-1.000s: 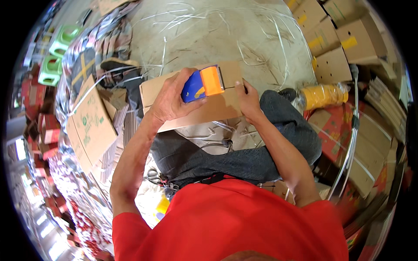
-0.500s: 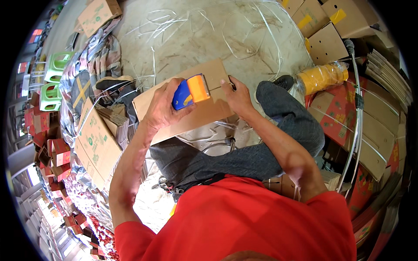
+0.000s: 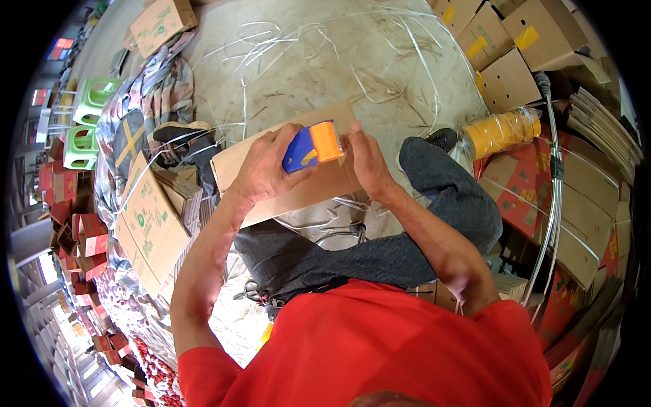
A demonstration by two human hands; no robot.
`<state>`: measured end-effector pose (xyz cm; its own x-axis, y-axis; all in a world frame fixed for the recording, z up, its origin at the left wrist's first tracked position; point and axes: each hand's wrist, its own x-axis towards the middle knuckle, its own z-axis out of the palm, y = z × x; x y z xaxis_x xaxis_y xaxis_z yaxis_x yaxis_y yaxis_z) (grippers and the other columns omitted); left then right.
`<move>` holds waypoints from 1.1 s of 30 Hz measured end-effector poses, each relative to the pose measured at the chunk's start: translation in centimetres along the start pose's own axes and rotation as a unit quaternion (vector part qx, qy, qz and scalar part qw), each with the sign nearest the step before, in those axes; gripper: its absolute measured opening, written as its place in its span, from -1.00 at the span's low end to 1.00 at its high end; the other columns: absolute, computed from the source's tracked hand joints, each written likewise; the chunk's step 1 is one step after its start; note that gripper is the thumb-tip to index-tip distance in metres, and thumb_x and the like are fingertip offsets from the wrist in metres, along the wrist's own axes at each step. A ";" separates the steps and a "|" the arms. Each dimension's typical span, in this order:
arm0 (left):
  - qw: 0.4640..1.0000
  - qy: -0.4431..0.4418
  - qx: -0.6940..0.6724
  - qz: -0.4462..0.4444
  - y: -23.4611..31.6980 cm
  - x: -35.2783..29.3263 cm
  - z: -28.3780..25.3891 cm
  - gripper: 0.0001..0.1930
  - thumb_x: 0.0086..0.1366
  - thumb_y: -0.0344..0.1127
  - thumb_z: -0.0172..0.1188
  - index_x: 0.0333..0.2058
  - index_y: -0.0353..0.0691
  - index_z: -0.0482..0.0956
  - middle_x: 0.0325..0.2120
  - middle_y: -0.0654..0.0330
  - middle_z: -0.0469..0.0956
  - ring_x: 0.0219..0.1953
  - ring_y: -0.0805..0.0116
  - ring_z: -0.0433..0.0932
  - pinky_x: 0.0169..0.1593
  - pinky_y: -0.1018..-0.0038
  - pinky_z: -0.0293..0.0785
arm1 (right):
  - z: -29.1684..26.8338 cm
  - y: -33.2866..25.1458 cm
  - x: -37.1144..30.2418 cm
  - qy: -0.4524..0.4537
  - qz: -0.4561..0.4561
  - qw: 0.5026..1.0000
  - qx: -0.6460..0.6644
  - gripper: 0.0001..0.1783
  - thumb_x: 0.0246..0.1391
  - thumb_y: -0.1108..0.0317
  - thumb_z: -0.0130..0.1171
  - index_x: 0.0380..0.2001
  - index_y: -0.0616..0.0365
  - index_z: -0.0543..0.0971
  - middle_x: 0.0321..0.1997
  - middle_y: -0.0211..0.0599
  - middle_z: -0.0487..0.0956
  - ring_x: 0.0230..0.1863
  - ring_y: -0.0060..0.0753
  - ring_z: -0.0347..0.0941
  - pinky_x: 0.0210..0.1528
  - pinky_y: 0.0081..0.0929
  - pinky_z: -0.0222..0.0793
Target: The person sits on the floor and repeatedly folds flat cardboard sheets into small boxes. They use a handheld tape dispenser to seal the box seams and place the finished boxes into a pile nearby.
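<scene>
My left hand [image 3: 266,166] is closed around a blue tape dispenser [image 3: 302,150] with a broad orange part on its right. The dispenser lies against the top of a plain brown cardboard box [image 3: 274,202], near the box's right end. Beside that end is my right hand [image 3: 370,164], its fingers stretched out along the edge and nothing visible in its grasp. The palm side of this hand is mostly hidden. The box sits above my bent legs [image 3: 380,251].
White strapping strips [image 3: 261,44] lie scattered on the floor ahead. To the right are a wrapped roll of yellow tape [image 3: 502,133], a metal pole [image 3: 556,156] and piled cartons [image 3: 508,78]. Flattened cardboard [image 3: 146,224] and green stools [image 3: 81,148] stand at left.
The tape dispenser has moved right to the box's right end with my left hand. My right hand's fingers have straightened along that end, from a curled position on its edge.
</scene>
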<state>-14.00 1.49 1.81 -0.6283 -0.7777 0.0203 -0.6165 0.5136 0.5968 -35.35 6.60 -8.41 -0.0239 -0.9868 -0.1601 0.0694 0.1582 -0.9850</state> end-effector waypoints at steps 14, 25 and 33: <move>0.998 0.031 0.029 0.046 -0.6 0.2 0.9 -0.20 0.07 -0.15 0.53 0.27 -0.14 0.40 -0.23 -0.10 0.58 -0.23 -0.21 0.61 -0.11 0.11 0.56 | -0.6 -0.5 0.8 -0.007 -0.029 0.999 0.033 -0.55 0.47 0.13 -0.02 -0.32 0.33 0.57 -0.48 -0.43 0.50 -0.36 -0.61 0.35 -0.31 -0.40 0.32; 0.979 -0.099 0.161 0.078 0.9 1.0 -0.6 -0.18 0.20 -0.16 0.42 0.44 0.29 0.30 -0.30 0.02 0.51 -0.39 -0.07 0.60 -0.23 0.16 0.58 | -11.7 3.0 4.0 0.109 -0.027 0.992 -0.050 -0.62 0.45 0.10 0.08 -0.42 0.09 0.50 -0.47 -0.64 0.31 -0.38 -0.71 0.19 -0.28 -0.57 0.18; 0.949 -0.164 0.258 0.083 1.1 1.5 -1.6 -0.20 0.24 -0.09 0.41 0.44 0.27 0.30 -0.30 0.01 0.53 -0.37 -0.01 0.62 -0.26 0.17 0.59 | -17.3 8.5 4.7 0.160 0.083 0.983 -0.035 -0.56 0.46 0.06 0.02 -0.53 0.02 0.38 -0.51 -0.62 0.26 -0.43 -0.67 0.09 -0.34 -0.54 0.06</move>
<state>-14.88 0.29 3.75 -0.7992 -0.5592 -0.2204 -0.5927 0.7942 0.1341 -52.09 3.89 -18.70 -0.3308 -0.8880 -0.3194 0.0300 0.3284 -0.9441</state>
